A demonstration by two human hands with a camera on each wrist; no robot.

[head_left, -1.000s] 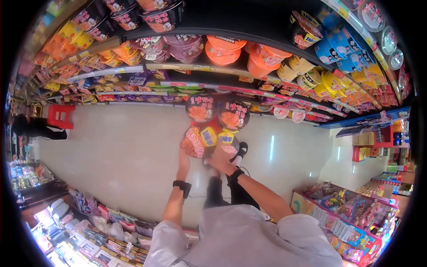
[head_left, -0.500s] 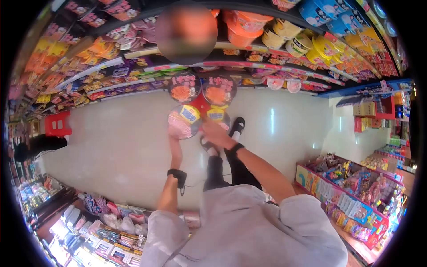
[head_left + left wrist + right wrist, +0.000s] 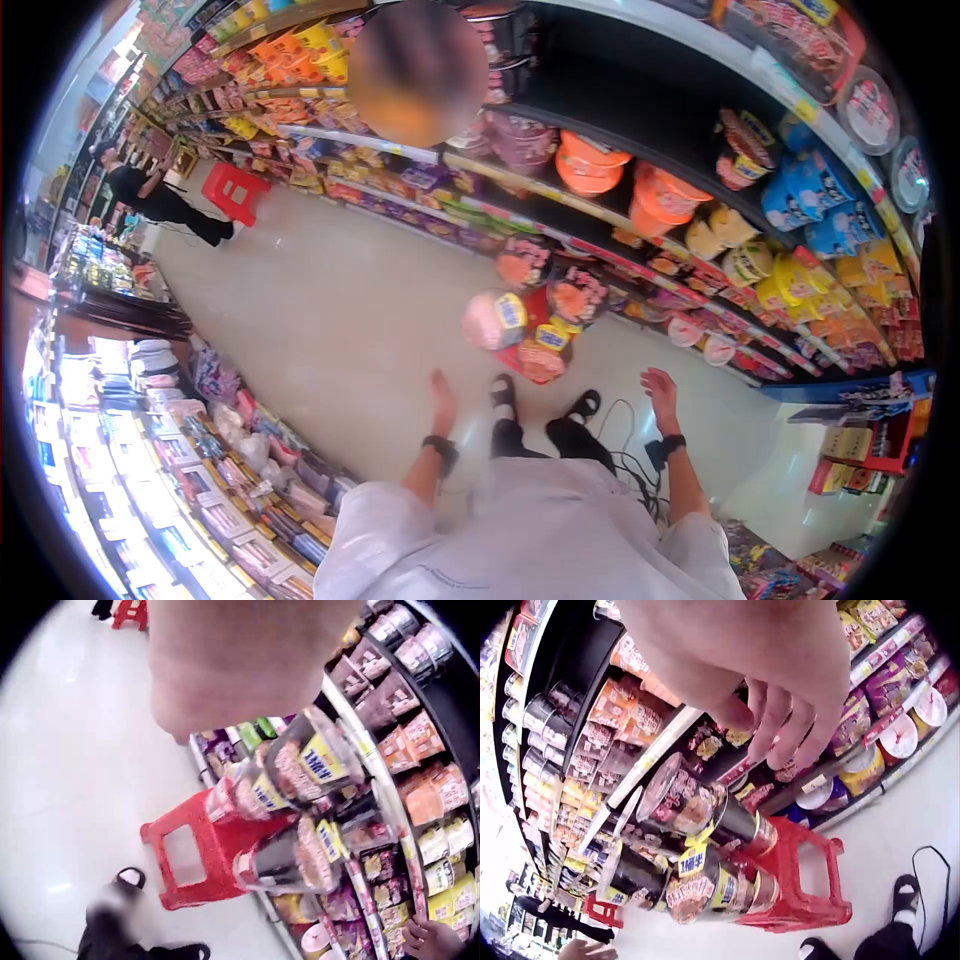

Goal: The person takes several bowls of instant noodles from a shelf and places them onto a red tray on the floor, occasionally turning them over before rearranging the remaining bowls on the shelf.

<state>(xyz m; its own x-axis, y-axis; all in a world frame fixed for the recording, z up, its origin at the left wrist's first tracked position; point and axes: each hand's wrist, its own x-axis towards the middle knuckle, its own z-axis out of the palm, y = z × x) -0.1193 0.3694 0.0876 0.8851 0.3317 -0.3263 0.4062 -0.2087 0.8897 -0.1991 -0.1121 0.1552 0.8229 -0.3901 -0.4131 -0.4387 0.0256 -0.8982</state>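
Several black-and-pink noodle bowls with clear lids, such as the front-left bowl (image 3: 492,319) and a black bowl (image 3: 692,885), stand grouped on a red plastic stool (image 3: 225,844) (image 3: 799,881). My left hand (image 3: 442,403) hangs left of the stool, touching nothing, its fingers relaxed; in the left wrist view, only a large part of the hand (image 3: 240,667) shows. To the stool's right, my right hand (image 3: 660,400) is held up empty, and in the right wrist view the hand (image 3: 772,697) has loosely bent fingers above the bowls.
Shelves of noodle bowls, including orange bowls (image 3: 590,165) and blue bowls (image 3: 805,185), run beyond the stool. A person in black (image 3: 155,195) stands far left near another red stool (image 3: 235,192). Cables (image 3: 635,460) lie by my feet. Goods fill a display (image 3: 215,460) at lower left.
Both hands have come away from the bowls and moved apart, back toward my body. The view has turned, bringing the distant person and the far aisle into fuller sight.
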